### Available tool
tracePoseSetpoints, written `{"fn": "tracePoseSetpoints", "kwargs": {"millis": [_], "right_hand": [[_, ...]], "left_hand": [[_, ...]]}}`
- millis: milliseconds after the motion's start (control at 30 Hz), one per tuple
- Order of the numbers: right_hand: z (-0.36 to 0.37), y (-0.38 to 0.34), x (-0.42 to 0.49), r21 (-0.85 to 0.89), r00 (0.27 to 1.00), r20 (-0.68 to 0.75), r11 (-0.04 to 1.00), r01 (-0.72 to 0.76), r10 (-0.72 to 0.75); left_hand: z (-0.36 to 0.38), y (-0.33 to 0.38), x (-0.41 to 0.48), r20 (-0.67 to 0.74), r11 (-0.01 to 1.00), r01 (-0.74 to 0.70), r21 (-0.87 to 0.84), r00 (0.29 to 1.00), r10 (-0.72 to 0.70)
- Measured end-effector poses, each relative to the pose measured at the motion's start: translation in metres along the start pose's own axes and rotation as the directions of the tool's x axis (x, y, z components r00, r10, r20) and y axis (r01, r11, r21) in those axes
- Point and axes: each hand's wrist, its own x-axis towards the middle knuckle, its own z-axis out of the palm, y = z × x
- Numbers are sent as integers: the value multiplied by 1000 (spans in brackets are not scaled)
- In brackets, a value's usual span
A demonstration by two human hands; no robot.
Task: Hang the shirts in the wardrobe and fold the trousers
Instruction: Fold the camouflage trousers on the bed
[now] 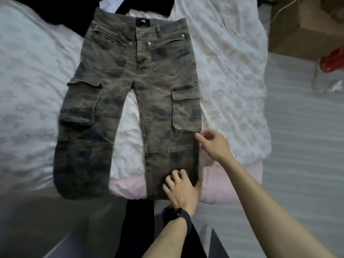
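Camouflage cargo trousers (130,94) lie flat and face up on the bed, waistband at the far end and both legs spread toward me. My left hand (179,189), with a dark band on its wrist, grips the lower part of the right-hand leg: fingers curled on top, thumb at the outer edge. My right hand (214,144) is at that leg's outer seam, just below the cargo pocket (186,110). Its fingers are loosely curled and one fingertip touches the seam. No fabric is lifted.
The bed has a white floral duvet (232,75) over a pink sheet (223,185). Dark garments (55,13) lie at the far end beyond the waistband. A cardboard box (305,28) and a red object (333,60) stand on the grey floor to the right.
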Motion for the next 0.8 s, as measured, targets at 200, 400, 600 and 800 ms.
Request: {"fn": "tracePoseSetpoints", "kwargs": {"millis": [200, 400, 600, 800], "right_hand": [[3, 14, 12, 30, 997, 27, 997, 77, -78], [6, 10, 9, 112, 998, 48, 993, 45, -50], [-4, -25, 5, 202, 996, 86, 979, -29, 12], [-7, -85, -15, 78, 995, 61, 994, 76, -81]], "left_hand": [[56, 25, 2, -38, 988, 155, 0, 987, -155], [57, -3, -19, -63, 980, 22, 198, 998, -10], [16, -6, -47, -10, 981, 55, 187, 998, -54], [-41, -42, -73, 5, 993, 119, -11, 993, -119]]}}
